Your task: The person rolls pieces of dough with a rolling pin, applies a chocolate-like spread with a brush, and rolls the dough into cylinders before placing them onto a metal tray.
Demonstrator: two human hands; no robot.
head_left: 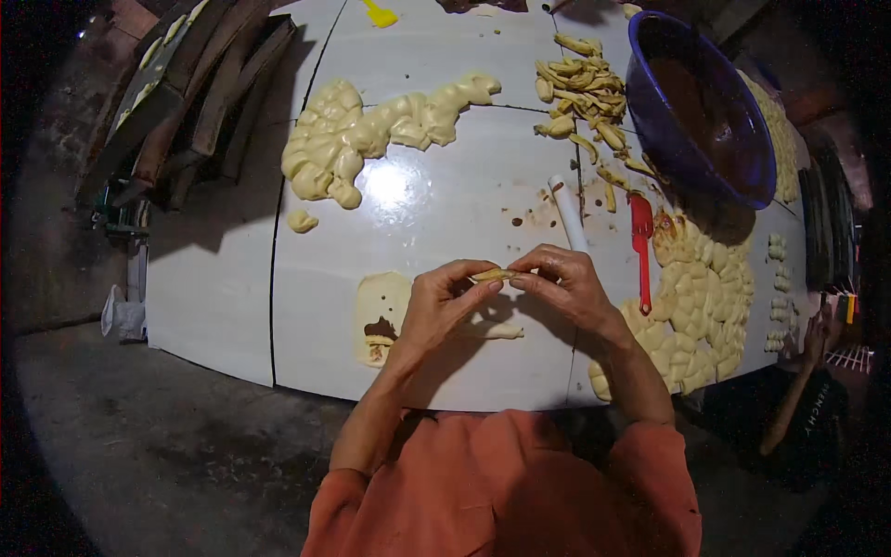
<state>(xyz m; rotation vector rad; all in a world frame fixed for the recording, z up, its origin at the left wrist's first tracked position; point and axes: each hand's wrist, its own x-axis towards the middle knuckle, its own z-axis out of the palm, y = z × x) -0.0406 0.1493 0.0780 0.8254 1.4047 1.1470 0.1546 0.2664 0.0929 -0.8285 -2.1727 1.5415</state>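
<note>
My left hand [441, 302] and my right hand [564, 283] meet above the table, pinching the two ends of a small yellowish-brown banana piece [492, 275]. Below and left of them lies a flattened sheet of pale dough [394, 292]. Near its front end it carries a smear of brown filling [380, 328] and a strip of what looks like banana. Under my hands a pale dough roll [497, 330] rests on the table, partly hidden by my left hand. A white rod, like a rolling pin [568, 213], lies just beyond my right hand.
Raw dough lumps [334, 139] spread at back left. Banana pieces [585, 88] are heaped beside a blue tub [640, 65] with brown residue. A red spatula [642, 251] touches many dough pieces [701, 306] on the right. Stacked trays [200, 102] stand left; another person's arm [789, 408] shows right.
</note>
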